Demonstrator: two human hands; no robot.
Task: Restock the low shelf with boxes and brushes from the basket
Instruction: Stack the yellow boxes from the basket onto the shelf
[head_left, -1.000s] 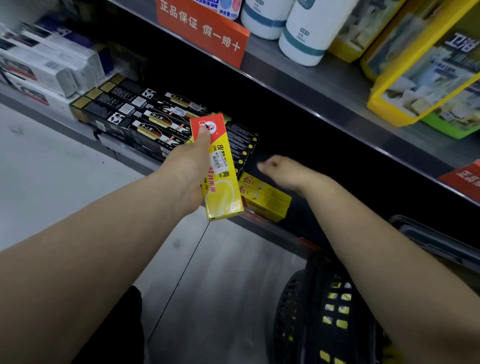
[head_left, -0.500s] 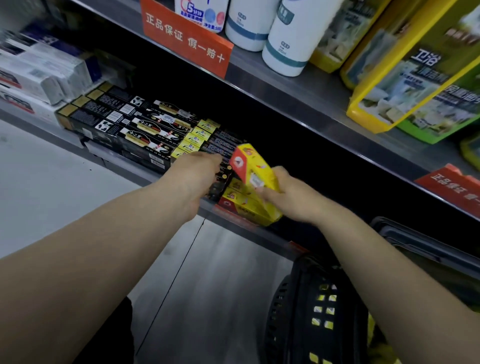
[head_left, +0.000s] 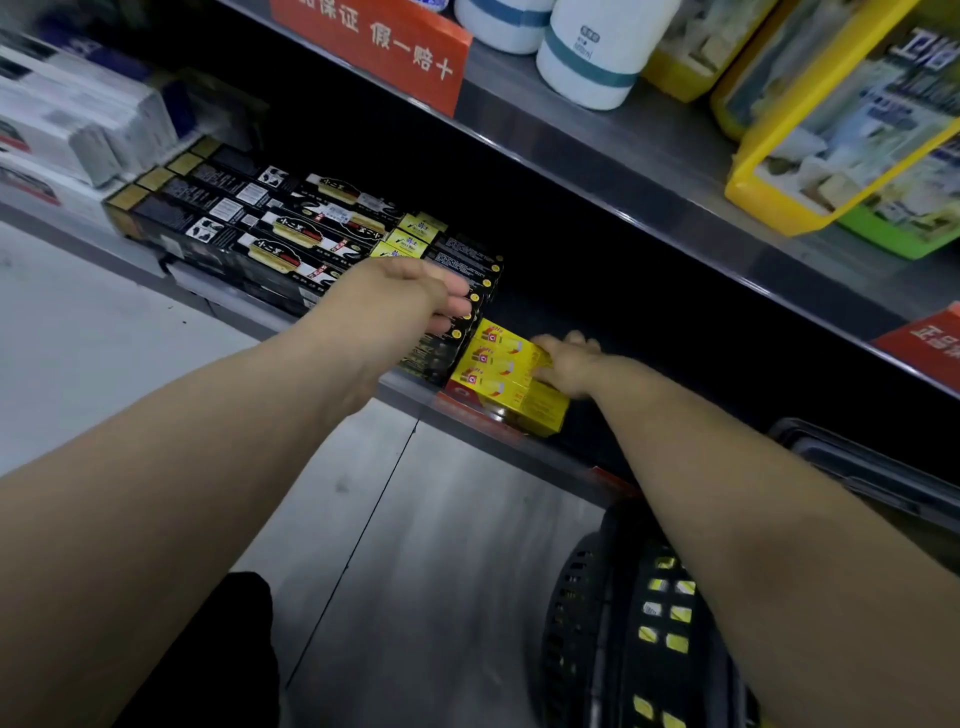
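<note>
Yellow boxes (head_left: 501, 376): right hand (head_left: 567, 364) on 3 o'clock end, grip unclear; left hand (head_left: 402, 299), fingers straight, touches black boxes (head_left: 270, 244) at 10 o'clock.

Low shelf (head_left: 415, 400): grey sheet metal, brushed, dull sheen along the front lip. Upper shelf (head_left: 623, 171): same metal, soft reflections.
Yellow boxes (head_left: 498, 374): printed cardboard, glossy coat.
Black boxes (head_left: 291, 234): cardboard, gloss print with gold panels catching light.
White boxes (head_left: 78, 130): card, paler and blurred; finish hard to judge.
Basket (head_left: 587, 623): black moulded plastic, perforated wall, matt.
White bottles (head_left: 592, 57): smooth plastic, satin.
Yellow pouches (head_left: 831, 130): shiny plastic film.
Floor (head_left: 441, 545): smooth grey tile, faint sheen, thin dark joint.
</note>
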